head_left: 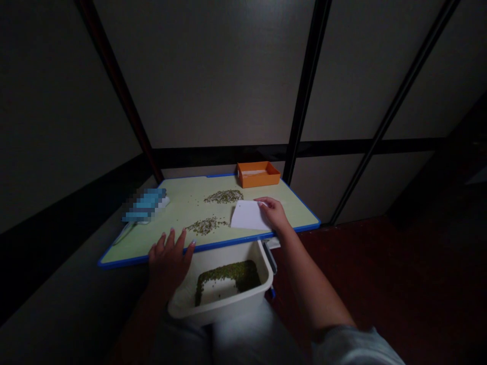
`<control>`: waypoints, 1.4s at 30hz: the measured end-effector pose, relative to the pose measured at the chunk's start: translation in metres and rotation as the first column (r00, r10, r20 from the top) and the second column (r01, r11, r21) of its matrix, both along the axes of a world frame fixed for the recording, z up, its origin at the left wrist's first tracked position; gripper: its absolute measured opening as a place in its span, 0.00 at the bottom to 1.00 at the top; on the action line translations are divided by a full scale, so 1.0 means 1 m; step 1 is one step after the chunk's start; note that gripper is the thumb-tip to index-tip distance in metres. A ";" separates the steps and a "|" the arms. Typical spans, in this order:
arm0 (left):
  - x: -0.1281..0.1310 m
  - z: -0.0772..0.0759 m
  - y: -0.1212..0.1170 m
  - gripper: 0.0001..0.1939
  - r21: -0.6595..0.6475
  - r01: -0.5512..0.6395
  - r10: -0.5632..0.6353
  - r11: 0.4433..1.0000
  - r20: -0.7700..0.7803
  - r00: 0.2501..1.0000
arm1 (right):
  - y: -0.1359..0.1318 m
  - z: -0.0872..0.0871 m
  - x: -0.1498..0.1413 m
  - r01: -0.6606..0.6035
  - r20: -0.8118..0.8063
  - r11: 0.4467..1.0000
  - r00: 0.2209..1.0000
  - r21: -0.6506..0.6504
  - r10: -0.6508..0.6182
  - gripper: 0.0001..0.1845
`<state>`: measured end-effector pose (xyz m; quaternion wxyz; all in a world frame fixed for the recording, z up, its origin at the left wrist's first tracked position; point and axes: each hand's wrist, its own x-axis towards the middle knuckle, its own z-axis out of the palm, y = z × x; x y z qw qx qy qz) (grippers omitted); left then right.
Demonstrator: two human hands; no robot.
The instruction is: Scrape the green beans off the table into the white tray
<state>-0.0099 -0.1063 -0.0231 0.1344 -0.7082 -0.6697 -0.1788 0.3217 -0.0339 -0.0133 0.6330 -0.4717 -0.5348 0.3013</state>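
My right hand grips the right side of a white sheet of paper, which lies at a low angle over the table's right half. Fingers spread, my left hand rests at the table's front edge, near a scattered pile of small green grains. A second pile of grains lies farther back, just behind the paper's left corner. Below the front edge, a white plastic basin holds more green grains, heaped along its far and right sides, with part of its bottom bare.
The pale green table has a blue rim. An orange open box stands at its back right. A blurred blue item lies at the left edge. Dark-framed wall panels rise right behind the table.
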 end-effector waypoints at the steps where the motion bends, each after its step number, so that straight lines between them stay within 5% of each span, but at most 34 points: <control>1: 0.000 0.000 0.000 0.30 -0.002 -0.003 0.003 1.000 -0.002 1.000 | 0.001 -0.001 0.001 0.019 0.001 1.000 1.000 0.001 -0.019 0.13; 42: 0.000 -0.004 0.001 0.29 0.000 0.002 -0.002 1.000 0.052 0.999 | -0.006 0.002 -0.003 -0.066 -0.010 0.998 0.998 -0.011 0.066 0.19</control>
